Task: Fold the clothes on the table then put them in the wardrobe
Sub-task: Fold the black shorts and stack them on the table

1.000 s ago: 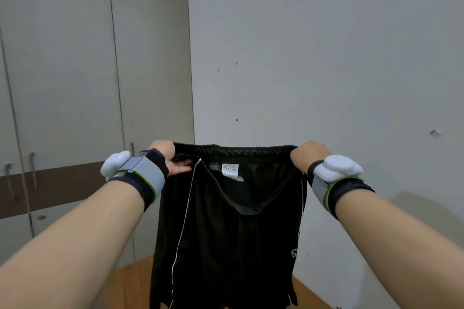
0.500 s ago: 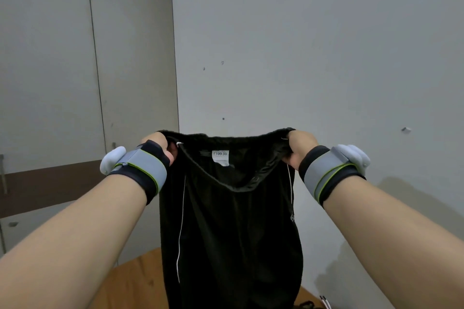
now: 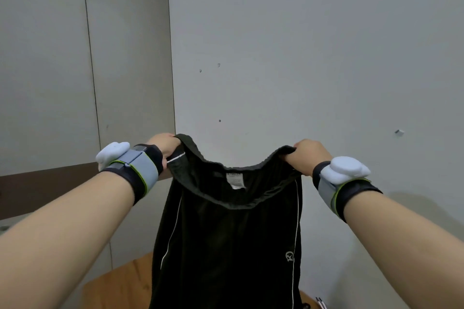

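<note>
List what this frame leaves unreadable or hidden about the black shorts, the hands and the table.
Head view only:
- Black shorts with white piping: hem cut off by the bottom edge.
- White label inside the waistband: print too small to read.
- Left hand and right hand: fingertips buried in the waistband.
- Wooden table: mostly behind the shorts and arms.

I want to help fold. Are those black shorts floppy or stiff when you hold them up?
Probably floppy: the black shorts hang straight down from the left hand and right hand, and the waistband sags between them. They likely feel light, since each hand grips only one corner.
</note>
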`<state>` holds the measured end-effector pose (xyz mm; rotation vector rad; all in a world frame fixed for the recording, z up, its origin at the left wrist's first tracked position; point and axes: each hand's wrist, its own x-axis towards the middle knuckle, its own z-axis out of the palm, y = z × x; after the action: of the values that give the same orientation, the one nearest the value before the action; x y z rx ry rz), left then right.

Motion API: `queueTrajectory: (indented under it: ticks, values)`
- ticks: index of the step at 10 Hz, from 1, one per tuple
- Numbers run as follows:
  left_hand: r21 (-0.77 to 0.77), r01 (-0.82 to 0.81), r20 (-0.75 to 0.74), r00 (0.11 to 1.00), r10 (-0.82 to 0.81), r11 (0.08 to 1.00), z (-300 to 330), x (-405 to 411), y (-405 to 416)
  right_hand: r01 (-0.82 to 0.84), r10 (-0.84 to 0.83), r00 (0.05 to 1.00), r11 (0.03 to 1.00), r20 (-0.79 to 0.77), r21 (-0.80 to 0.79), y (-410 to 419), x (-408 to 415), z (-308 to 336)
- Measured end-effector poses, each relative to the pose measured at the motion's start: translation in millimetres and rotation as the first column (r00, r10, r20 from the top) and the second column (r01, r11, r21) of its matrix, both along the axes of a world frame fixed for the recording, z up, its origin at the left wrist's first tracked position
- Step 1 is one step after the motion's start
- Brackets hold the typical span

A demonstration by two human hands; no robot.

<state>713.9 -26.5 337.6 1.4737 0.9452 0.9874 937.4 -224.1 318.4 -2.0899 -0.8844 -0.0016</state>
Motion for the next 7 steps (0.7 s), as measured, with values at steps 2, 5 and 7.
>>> queueTrajectory:
  ticks: [2,5,7]
  values:
    - [0.470,0.183,-0.676,0.704,0.219,0.863,6,-27,1,0.078,-0.074,0.995,0.995,0.062,-0.063,-17,3,12]
    - [0.338,-0.047,-0.574,0.781,0.246,0.940,-1,-44,2,-0.031,0.041,0.987,0.998,-0.158,0.062,-13,12,15]
    - [0.306,0.100,-0.242,0.970,-0.024,0.947,14,-40,-1,-0.324,0.329,0.941,0.944,-0.081,0.065,-17,3,30]
